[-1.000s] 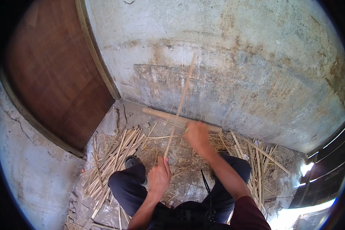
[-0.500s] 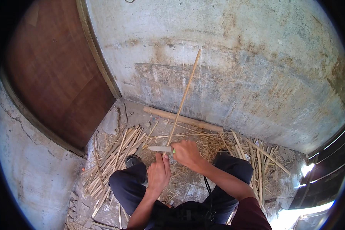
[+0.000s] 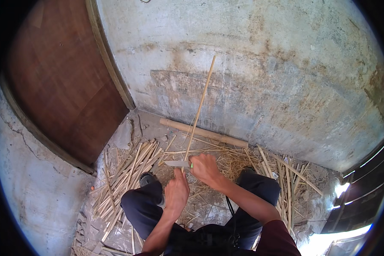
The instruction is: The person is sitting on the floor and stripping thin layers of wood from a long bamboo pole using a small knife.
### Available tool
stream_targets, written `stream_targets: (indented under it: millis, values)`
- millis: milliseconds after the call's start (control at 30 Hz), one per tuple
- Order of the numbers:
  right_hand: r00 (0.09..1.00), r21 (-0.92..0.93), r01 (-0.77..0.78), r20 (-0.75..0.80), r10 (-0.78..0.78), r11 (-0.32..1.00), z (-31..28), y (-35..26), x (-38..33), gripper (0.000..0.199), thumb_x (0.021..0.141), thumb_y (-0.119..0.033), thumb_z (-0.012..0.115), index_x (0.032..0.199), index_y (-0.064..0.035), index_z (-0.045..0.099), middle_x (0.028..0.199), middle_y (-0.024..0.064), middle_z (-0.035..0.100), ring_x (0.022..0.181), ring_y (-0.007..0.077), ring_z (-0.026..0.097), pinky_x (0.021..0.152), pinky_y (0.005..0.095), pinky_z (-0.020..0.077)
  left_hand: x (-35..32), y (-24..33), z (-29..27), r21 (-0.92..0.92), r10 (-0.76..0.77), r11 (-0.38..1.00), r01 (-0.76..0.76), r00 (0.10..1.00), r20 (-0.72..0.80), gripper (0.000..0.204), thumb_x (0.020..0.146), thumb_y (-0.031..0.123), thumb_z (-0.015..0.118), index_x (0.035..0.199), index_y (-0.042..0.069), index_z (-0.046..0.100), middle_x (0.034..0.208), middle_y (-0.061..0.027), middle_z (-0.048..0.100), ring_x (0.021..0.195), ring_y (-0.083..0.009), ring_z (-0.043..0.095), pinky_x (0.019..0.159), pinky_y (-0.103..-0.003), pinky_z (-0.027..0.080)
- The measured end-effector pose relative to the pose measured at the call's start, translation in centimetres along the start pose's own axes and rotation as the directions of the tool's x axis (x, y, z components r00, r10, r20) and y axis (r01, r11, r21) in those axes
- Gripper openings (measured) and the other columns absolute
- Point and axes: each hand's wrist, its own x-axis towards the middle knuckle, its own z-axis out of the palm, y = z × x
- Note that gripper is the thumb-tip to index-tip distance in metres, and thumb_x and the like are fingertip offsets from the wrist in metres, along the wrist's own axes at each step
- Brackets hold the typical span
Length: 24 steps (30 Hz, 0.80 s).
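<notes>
A long, thin bamboo strip [image 3: 204,94] rises away from me toward the wall, its near end between my knees. My left hand [image 3: 176,191] is closed around that near end. Just beyond it, my right hand [image 3: 205,169] grips a knife by its green handle. The knife's pale blade [image 3: 176,163] points left and lies across the strip, close above my left fingers. Whether the edge bites into the bamboo is too small to tell.
Split bamboo strips [image 3: 126,181] are heaped on the left, with another pile [image 3: 291,185] on the right. A thick bamboo pole [image 3: 204,133] lies along the base of the stained wall [image 3: 260,77]. Shavings [image 3: 230,164] litter the floor. A brown door [image 3: 68,85] stands at far left.
The strip's far end has swung a little to the left. Both hands have stayed nearly in place, with the knife still across the strip.
</notes>
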Motion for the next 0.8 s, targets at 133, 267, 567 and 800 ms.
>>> stream_targets:
  millis: [133,267,567,800]
  values:
    - [0.998,-0.066,0.009,-0.056,-0.013,0.998,0.3,0.7,0.4,0.009,0.074,-0.014,0.073,0.081,-0.0076,0.077,0.070,0.0228,0.071,0.067,0.0436,0.073,0.063,0.0543,0.0565,0.2,0.3,0.0,-0.014,-0.005,1.000,0.005,1.000,-0.008,0.023,0.113,0.022,0.051,0.116,-0.001,0.048,0.076,-0.0332,0.069,0.073,-0.0571,0.068,0.064,-0.066,0.054]
    - [0.998,-0.054,-0.016,-0.055,0.013,0.998,0.1,0.3,0.9,0.008,0.075,-0.013,0.073,0.080,-0.0071,0.076,0.072,0.0240,0.071,0.069,0.0434,0.073,0.064,0.0549,0.0571,0.5,0.0,0.1,-0.011,0.010,1.000,-0.010,1.000,-0.023,0.022,0.113,0.021,0.051,0.114,-0.001,0.048,0.075,-0.0339,0.068,0.072,-0.0572,0.067,0.063,-0.067,0.053]
    - [0.901,-0.105,-0.381,-0.266,0.343,0.919,-4.4,11.1,5.3,0.019,0.080,-0.012,0.073,0.096,-0.0095,0.084,0.090,0.0242,0.077,0.084,0.0439,0.075,0.077,0.0518,0.0609,-5.5,-1.9,0.5,0.004,0.040,0.999,-0.040,0.997,0.071,0.022,0.112,0.023,0.052,0.110,0.001,0.048,0.072,-0.0305,0.068,0.067,-0.0540,0.068,0.061,-0.065,0.055]
    - [0.923,-0.117,-0.331,-0.248,0.295,0.937,-4.4,10.0,4.7,0.017,0.083,-0.015,0.072,0.095,-0.0075,0.082,0.097,0.0249,0.076,0.088,0.0465,0.074,0.081,0.0553,0.0596,-5.0,-3.4,0.0,0.036,0.075,0.996,-0.076,0.997,0.032,0.022,0.111,0.023,0.053,0.109,0.001,0.049,0.068,-0.0274,0.068,0.063,-0.0503,0.069,0.057,-0.062,0.055]
